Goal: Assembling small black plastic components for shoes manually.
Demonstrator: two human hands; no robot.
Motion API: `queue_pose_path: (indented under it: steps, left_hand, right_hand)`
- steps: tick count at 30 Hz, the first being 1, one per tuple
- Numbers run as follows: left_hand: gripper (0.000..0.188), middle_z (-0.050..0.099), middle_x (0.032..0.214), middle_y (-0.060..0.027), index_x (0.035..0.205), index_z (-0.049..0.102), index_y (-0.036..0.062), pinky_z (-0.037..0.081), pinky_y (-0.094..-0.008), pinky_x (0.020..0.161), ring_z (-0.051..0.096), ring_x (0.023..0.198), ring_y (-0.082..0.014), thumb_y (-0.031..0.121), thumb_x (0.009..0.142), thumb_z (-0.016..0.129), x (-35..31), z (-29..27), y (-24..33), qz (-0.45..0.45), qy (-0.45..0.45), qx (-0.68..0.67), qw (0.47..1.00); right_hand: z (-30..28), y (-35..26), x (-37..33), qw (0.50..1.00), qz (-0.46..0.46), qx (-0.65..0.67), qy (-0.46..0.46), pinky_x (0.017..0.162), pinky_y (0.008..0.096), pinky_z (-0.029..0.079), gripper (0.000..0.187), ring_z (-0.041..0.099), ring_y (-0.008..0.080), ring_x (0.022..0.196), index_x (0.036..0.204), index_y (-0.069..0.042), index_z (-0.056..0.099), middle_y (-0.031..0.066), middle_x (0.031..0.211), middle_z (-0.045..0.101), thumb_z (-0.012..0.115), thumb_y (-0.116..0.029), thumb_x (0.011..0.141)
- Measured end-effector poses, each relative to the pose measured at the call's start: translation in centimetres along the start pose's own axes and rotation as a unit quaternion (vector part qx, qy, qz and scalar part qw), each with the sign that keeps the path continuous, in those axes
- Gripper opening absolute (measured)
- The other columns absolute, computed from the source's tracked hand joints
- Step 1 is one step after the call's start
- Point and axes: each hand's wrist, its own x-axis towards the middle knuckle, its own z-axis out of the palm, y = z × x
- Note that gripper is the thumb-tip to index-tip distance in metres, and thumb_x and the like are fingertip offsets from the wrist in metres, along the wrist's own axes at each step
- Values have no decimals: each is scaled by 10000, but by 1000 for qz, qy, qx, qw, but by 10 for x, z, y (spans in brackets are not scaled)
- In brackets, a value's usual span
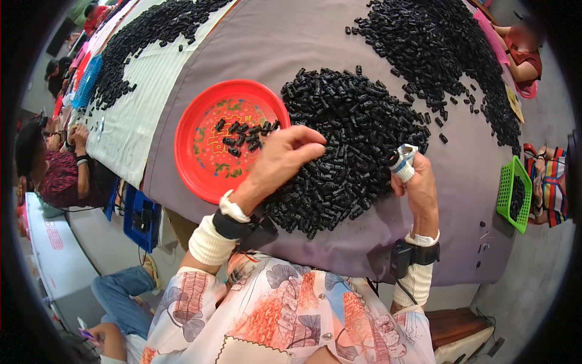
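Note:
My left hand [290, 156] reaches over the near left part of a big heap of small black plastic parts [345, 115]. Its thumb and forefinger come together at the heap; whatever lies between them is hidden. At the heap's right edge, my right hand [419, 188] is closed with a small black part [393, 158] at its fingertips. A white wrapping with blue stripes [403, 167] covers one of its fingers, and something shiny shows there. Left of the heap sits a round red tray [189, 145] with a printed pattern, holding several black parts [248, 132], partly behind my left hand.
More black parts [424, 42] spread across the far right of the grey tablecloth [242, 48], others [145, 36] on a pale cloth at far left. A green basket [514, 194] stands at the right edge, a blue crate [140, 218] beside the table. Other people sit around.

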Motion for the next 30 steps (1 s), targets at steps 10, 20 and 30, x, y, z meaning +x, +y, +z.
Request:
queue_pose_path:
  steps: [10,20,30]
  left_hand:
    - [173,541,803,-110,890,608,30,467,-344,676,565,740,-250,64,723,634,30,59,-29,170,-67,284,941]
    - [235,502,835,-97,888,627,79,452,-385,659,541,789,-277,153,679,706,29,72,-28,195,-78,371,905]
    - [171,597,772,2,937,615,18,449,-213,633,548,723,-62,85,782,642,30,45,-18,41,-76,-17,996]
  right_hand:
    - [-10,11,-6,1000,8,22,2,361,197,253,229,392,39,387,680,-86,497,-42,486,439,654,-200,803]
    - [-8,16,-4,1000,19,23,-4,356,196,259,196,393,31,390,709,-77,518,-41,507,458,642,-187,813]
    - [10,1,-2,999,24,19,-28,363,195,271,174,403,30,403,740,-59,546,-46,519,469,659,-171,811]
